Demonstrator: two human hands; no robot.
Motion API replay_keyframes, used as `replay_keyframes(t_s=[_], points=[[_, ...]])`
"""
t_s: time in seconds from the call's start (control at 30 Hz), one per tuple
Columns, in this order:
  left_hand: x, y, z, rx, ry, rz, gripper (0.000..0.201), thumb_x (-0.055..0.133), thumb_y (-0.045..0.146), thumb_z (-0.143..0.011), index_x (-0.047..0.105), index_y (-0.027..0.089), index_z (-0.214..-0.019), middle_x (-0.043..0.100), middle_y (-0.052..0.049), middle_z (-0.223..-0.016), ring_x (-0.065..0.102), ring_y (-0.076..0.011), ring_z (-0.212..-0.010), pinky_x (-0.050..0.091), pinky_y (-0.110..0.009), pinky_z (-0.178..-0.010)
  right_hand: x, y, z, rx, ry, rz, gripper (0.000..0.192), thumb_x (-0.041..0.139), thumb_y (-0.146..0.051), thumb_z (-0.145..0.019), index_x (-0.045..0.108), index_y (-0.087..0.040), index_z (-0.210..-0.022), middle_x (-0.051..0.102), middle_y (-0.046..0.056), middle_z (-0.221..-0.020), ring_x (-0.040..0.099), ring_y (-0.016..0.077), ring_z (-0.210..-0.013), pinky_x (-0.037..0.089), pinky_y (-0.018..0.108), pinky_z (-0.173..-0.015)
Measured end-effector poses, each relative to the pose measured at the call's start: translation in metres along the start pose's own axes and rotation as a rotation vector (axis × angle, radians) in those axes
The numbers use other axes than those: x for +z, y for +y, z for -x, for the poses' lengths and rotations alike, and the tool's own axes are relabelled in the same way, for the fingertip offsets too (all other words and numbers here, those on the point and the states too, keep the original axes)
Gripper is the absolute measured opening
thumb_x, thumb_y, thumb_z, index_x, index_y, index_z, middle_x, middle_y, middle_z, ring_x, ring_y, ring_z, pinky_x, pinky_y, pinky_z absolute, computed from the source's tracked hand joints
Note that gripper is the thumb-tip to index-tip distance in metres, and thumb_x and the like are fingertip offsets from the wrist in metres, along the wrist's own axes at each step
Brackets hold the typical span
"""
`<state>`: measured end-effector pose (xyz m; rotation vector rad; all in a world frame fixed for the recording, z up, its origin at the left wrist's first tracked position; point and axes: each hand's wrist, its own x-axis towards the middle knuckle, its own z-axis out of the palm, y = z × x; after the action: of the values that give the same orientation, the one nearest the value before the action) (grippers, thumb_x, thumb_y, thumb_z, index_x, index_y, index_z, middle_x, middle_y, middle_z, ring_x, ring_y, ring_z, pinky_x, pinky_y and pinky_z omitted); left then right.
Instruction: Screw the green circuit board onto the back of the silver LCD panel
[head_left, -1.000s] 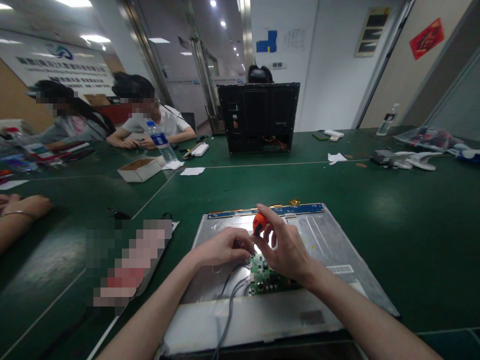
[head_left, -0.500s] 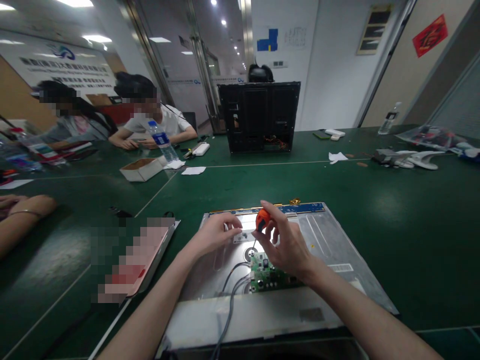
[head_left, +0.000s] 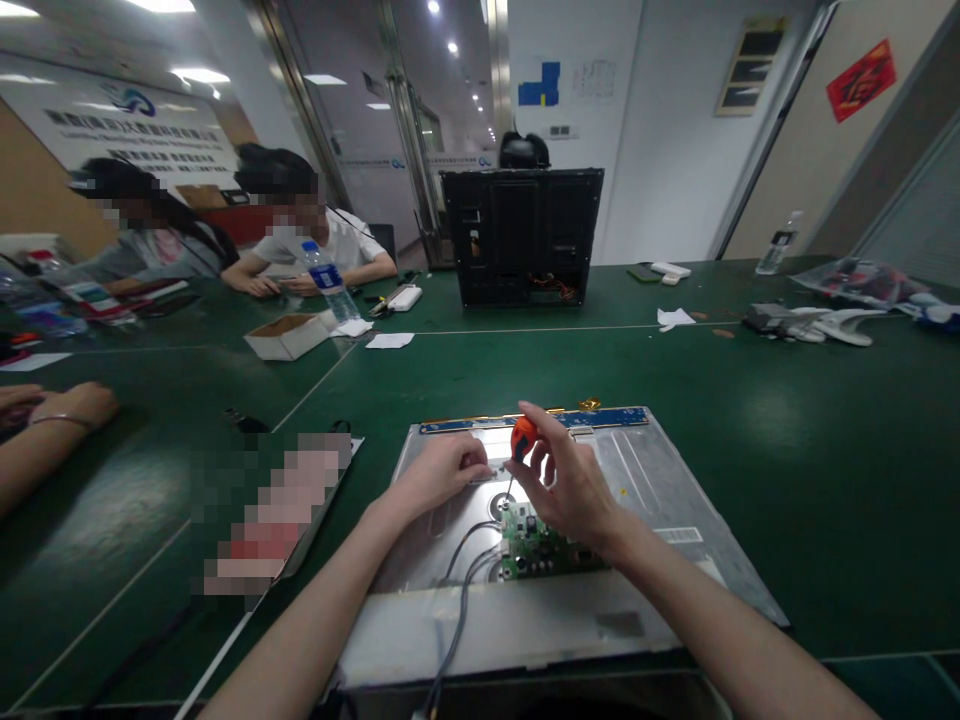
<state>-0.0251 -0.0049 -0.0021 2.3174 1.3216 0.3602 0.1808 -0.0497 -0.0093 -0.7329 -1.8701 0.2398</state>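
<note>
Small screwdriver [head_left: 523, 440] with orange handle, held upright in right hand [head_left: 570, 490], fingers pinched round the handle, thin shaft pointing down at the top edge of the green circuit board [head_left: 536, 548]. Can't tell if the tip touches a screw, too small. Left hand [head_left: 439, 472] just beside it, fingers curled and pressed together, fingertips down on the metal surface next to the shaft; whether they pinch anything can't be told.

Board sits on the back of a flat metal display panel [head_left: 660, 490], near its middle, slightly toward the wearer. Grey cables [head_left: 457, 600] run from the board's left side toward the near edge of the panel. Blue strip [head_left: 592, 416] along the panel's far edge. Panel lies flat on the green table [head_left: 787, 410].

Left of the panel: a pixelated flat item on the table, near but apart. Further left, another person's forearm [head_left: 45, 440] rests on the table.

Far side: black open monitor housing [head_left: 521, 235] standing upright, centre. Left of it a water bottle [head_left: 325, 282], open cardboard box [head_left: 289, 336], white paper scraps, two people seated. Far right: a second bottle [head_left: 776, 245], white plastic parts [head_left: 821, 324], a clear bag.
</note>
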Motion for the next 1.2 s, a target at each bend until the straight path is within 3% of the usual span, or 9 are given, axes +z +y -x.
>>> replay_keyframes(t_s=[0.23,0.47,0.83,0.97,1.2], points=[[-0.008,0.004,0.005,0.042,0.042,-0.032,0.011,0.060,0.016,-0.085,0.064,0.017,-0.074,0.061,-0.001,-0.072,0.054,-0.0174,-0.067,0.036,-0.026,-0.066,-0.001,-0.001,-0.001,-0.025,0.017,0.001,0.062,0.054,-0.022,-0.094,0.024,-0.025,-0.148,0.061,-0.001,-0.081,0.056,0.0095,-0.052,0.044,0.020,-0.045],[-0.010,0.015,0.033,0.046,0.084,-0.065,0.014,0.049,0.013,-0.088,0.061,0.017,-0.081,0.065,-0.003,-0.081,0.058,-0.0182,-0.072,0.041,-0.028,-0.068,-0.002,-0.002,-0.003,-0.072,0.061,0.016,0.059,0.054,-0.023,-0.094,0.026,-0.024,-0.147,0.062,0.000,-0.080,0.056,0.0093,-0.051,0.044,0.019,-0.043],[0.016,0.048,0.082,0.129,0.046,0.040,0.013,0.053,0.014,-0.091,0.060,0.018,-0.081,0.061,-0.002,-0.082,0.058,-0.0159,-0.071,0.040,-0.024,-0.061,-0.008,-0.002,-0.008,-0.070,0.105,0.031,0.057,0.054,-0.021,-0.094,0.030,-0.024,-0.145,0.060,-0.002,-0.079,0.057,0.0090,-0.052,0.045,0.019,-0.044],[0.030,0.056,0.088,0.185,0.011,0.120,0.015,0.052,0.013,-0.093,0.061,0.019,-0.082,0.061,-0.001,-0.081,0.059,-0.0150,-0.073,0.040,-0.023,-0.062,-0.008,0.000,-0.008,-0.050,0.115,0.023,0.058,0.055,-0.022,-0.094,0.029,-0.024,-0.146,0.061,-0.001,-0.080,0.059,0.0087,-0.053,0.046,0.018,-0.045],[0.041,0.051,0.089,0.170,0.027,0.160,0.013,0.054,0.012,-0.090,0.063,0.019,-0.085,0.064,-0.002,-0.085,0.060,-0.0171,-0.080,0.042,-0.024,-0.066,-0.008,0.000,-0.008,-0.055,0.113,0.037,0.059,0.055,-0.021,-0.093,0.029,-0.026,-0.146,0.062,-0.002,-0.080,0.058,0.0089,-0.053,0.046,0.018,-0.044]])
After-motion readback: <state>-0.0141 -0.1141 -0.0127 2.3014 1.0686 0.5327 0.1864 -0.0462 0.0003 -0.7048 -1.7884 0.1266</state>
